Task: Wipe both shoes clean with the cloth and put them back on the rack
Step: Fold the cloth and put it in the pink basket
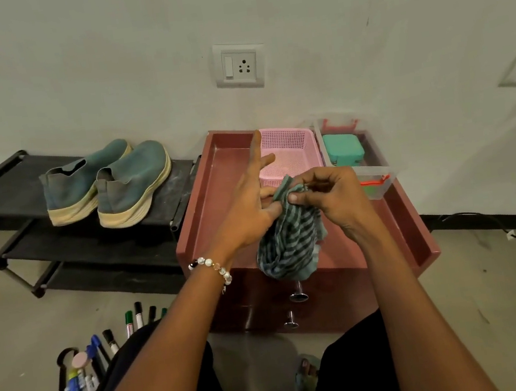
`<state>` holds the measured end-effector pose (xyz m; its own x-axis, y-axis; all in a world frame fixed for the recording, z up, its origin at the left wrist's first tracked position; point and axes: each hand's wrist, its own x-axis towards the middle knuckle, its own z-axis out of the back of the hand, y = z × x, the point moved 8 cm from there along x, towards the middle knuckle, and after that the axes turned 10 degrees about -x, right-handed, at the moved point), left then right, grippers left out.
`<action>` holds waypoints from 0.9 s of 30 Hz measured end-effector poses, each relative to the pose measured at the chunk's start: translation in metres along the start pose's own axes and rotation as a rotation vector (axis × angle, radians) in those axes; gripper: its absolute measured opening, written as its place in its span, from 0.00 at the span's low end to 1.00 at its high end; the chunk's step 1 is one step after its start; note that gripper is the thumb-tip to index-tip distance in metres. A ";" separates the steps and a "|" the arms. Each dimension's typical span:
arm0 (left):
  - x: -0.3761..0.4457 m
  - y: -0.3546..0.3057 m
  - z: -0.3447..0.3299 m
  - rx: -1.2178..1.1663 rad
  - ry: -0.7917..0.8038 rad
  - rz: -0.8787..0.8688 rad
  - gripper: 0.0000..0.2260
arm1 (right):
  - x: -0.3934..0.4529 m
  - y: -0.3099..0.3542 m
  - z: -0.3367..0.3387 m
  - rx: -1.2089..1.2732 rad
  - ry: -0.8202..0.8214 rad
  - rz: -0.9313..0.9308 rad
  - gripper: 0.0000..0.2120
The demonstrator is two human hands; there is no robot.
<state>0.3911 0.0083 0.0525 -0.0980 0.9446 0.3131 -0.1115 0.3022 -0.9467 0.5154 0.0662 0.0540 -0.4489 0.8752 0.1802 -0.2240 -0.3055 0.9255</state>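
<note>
Home room, shoe rack (163, 188) (wall socket (240, 65))

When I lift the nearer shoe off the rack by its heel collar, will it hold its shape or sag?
The nearer shoe probably sags at the collar: its knit-looking upper seems soft. The thick pale sole likely keeps the base stiff. Standing flat on the rack, it should not roll.

Striped woven cloth (287, 247), soft and matt; both shoes (105, 183) of matt knit fabric with rough, scuffed rubber soles; rack (1, 195) of matt fabric shelves on tubes; cabinet (211, 202), at 3 o'clock from the rack, semi-gloss; perforated plastic basket (290, 154); shiny metal knobs (298, 294).
</note>
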 end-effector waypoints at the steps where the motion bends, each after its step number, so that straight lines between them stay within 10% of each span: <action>1: 0.000 -0.003 0.004 0.014 -0.069 -0.029 0.46 | 0.001 0.003 0.005 0.001 -0.065 0.029 0.10; 5: -0.010 -0.017 0.028 0.299 -0.356 -0.210 0.20 | -0.001 0.006 0.031 0.175 -0.270 0.072 0.09; 8: -0.009 -0.010 0.018 0.566 -0.147 -0.311 0.08 | -0.004 0.001 0.048 0.368 -0.333 0.049 0.09; 19: -0.009 0.060 -0.025 0.913 0.307 0.071 0.23 | -0.008 0.002 0.051 0.617 -0.289 0.057 0.08; 27: -0.003 -0.012 0.041 1.105 -0.062 -0.222 0.19 | -0.020 -0.015 0.100 0.227 -0.457 0.021 0.07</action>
<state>0.3517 -0.0034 0.0658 -0.0127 0.8670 0.4981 -0.9436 0.1545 -0.2929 0.6142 0.0905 0.0694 -0.0152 0.9600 0.2795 -0.0028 -0.2796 0.9601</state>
